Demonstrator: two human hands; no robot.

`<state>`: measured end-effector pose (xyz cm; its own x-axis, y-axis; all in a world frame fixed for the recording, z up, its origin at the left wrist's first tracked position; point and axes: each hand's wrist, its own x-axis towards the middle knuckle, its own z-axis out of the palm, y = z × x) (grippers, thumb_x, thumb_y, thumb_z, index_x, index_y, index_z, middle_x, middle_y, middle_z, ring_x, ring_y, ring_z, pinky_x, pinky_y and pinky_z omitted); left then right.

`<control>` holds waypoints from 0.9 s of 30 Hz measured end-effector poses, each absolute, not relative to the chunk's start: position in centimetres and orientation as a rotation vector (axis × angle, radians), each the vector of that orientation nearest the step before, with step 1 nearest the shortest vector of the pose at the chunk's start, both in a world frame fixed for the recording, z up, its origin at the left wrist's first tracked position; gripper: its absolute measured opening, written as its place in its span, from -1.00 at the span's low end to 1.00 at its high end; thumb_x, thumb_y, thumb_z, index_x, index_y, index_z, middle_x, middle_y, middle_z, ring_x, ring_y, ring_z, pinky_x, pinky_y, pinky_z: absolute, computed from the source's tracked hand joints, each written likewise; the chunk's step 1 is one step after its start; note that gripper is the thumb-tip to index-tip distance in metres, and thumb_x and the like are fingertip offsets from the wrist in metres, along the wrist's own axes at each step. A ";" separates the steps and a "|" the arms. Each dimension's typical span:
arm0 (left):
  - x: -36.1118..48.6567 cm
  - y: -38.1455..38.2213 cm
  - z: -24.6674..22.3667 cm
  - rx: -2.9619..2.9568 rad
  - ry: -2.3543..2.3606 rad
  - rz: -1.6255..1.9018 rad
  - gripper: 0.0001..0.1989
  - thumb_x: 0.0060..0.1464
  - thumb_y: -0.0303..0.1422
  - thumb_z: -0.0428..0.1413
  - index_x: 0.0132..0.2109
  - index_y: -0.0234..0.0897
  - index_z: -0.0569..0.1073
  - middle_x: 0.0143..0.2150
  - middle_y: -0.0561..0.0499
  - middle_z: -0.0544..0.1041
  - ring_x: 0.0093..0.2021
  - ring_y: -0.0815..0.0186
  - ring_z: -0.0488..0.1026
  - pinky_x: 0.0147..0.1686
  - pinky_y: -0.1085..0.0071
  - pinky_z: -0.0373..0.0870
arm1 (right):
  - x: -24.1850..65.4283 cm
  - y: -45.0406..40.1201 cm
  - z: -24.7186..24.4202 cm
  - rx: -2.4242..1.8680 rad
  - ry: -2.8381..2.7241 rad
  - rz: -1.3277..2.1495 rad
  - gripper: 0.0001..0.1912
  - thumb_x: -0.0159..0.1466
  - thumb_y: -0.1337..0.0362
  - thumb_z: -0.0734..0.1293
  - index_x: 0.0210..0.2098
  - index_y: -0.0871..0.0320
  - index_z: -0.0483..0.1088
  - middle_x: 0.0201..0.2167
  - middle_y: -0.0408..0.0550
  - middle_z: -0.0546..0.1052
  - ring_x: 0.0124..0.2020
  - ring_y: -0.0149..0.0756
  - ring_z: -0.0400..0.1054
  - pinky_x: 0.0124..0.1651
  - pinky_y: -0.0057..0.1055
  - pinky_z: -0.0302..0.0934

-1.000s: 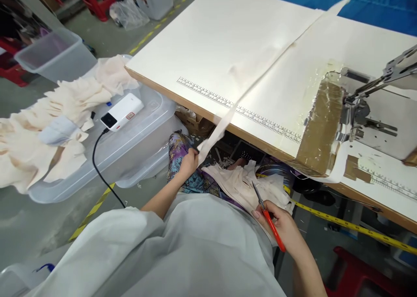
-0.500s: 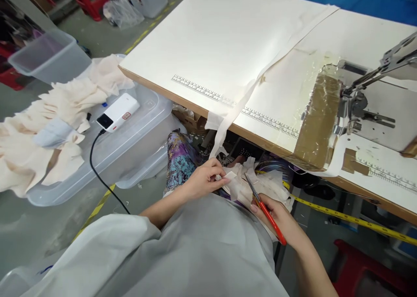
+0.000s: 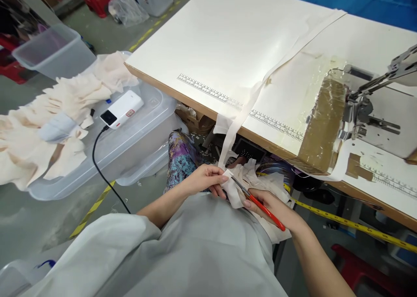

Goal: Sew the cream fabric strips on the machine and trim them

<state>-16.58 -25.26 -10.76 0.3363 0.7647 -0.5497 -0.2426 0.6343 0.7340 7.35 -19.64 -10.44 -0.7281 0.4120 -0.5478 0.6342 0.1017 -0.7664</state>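
Observation:
Pinched between the fingers of my left hand (image 3: 208, 179) is the end of a cream fabric strip (image 3: 232, 134), which runs down over the table edge. My right hand (image 3: 269, 205) grips red-handled scissors (image 3: 265, 211). Their blades point up and left, and the tips lie at the strip right beside my left fingertips. I cannot tell whether the blades are parted. More cream fabric pieces (image 3: 265, 182) lie bunched in my lap beneath and behind the scissors.
A white table (image 3: 208, 41) with printed rulers carries a sewing machine (image 3: 365, 106) at right. On the left, a plastic bin (image 3: 137, 134) bears a white power bank (image 3: 122, 110) with a black cable and piled cream fabric (image 3: 65, 110). A yellow tape measure (image 3: 352, 225) hangs below the table; a red stool (image 3: 355, 266) stands lower right.
The scissors have moved left and up, bringing their tips to the strip by my left fingers. My left hand keeps its pinch. The view has shifted slightly.

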 end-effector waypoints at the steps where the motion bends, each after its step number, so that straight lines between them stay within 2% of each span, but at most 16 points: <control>1: -16.7 -25.2 -10.9 0.579 1.022 0.712 -0.50 -0.13 0.02 0.29 -0.32 -0.38 0.45 -0.51 -0.04 0.57 -0.49 0.30 0.58 -0.55 0.55 0.40 | 7.3 -19.6 -10.4 1.052 2.170 -1.687 -0.52 0.21 -0.14 0.27 -0.54 0.06 0.06 -0.56 -0.26 0.09 -0.52 -0.39 -0.02 -0.49 -0.44 -0.07; 8: -16.8 -25.0 -11.3 0.535 1.030 0.711 -0.52 -0.15 0.00 0.31 -0.36 -0.38 0.46 -0.54 -0.05 0.57 -0.50 0.27 0.58 -0.53 0.52 0.43 | 6.9 -19.7 -10.3 1.081 2.226 -1.638 -0.48 0.21 -0.18 0.24 -0.58 0.07 0.04 -0.60 -0.27 0.08 -0.54 -0.41 -0.05 -0.53 -0.45 -0.10; 21: -16.8 -24.9 -11.5 0.512 1.039 0.747 -0.51 -0.17 -0.01 0.32 -0.35 -0.40 0.48 -0.53 -0.05 0.57 -0.51 0.28 0.57 -0.54 0.53 0.43 | 6.8 -20.5 -10.7 1.209 2.436 -1.220 -0.44 0.24 -0.22 0.16 -0.60 0.05 -0.04 -0.68 -0.27 0.11 -0.61 -0.41 -0.01 -0.54 -0.44 -0.12; 27: -16.6 -25.0 -11.5 0.518 1.042 0.734 -0.52 -0.17 -0.01 0.31 -0.36 -0.40 0.48 -0.54 -0.06 0.57 -0.52 0.28 0.57 -0.55 0.53 0.42 | 6.6 -20.6 -10.6 1.224 2.460 -1.086 -0.48 0.25 -0.20 0.15 -0.57 0.05 0.02 -0.67 -0.21 0.23 -0.61 -0.37 0.07 -0.52 -0.44 -0.08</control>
<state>-16.60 -25.00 -11.48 0.3079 0.7533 -0.5811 -0.2931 0.6562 0.6954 6.56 -20.56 -10.56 -0.6423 0.6157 -0.4564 0.7521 0.3916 -0.5300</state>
